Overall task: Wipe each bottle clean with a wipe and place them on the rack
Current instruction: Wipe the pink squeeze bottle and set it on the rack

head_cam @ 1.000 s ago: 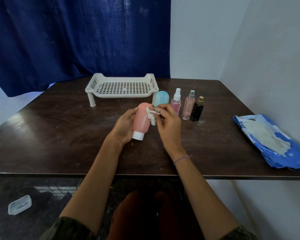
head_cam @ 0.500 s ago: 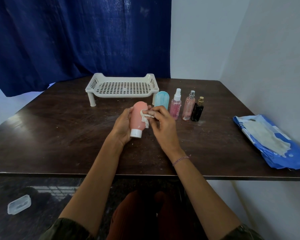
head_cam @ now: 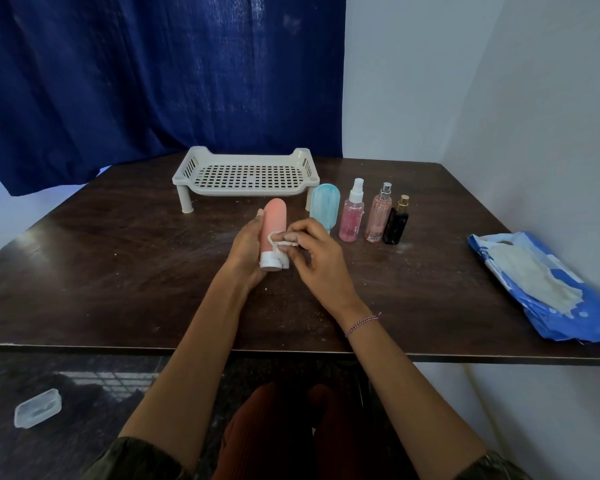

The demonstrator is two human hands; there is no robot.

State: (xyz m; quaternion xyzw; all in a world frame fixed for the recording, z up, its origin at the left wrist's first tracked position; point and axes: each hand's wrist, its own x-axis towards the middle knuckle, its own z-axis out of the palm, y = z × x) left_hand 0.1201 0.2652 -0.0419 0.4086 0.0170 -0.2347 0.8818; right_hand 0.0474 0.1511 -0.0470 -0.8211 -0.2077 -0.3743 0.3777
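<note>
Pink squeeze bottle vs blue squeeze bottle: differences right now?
The pink squeeze bottle is salmon; the blue squeeze bottle is pale blue. The pink squeeze bottle is held off the table by the left hand, while the right hand pinches a wipe against it; the blue squeeze bottle stands untouched on the table. Both are rounded tubes, round end up.

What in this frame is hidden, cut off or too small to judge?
Head view:
pink bottle left side: covered by left hand.
blue bottle base: behind right hand.
silver-capped bottle label: too small to read.
wipes pack right end: cut by frame edge.
</note>
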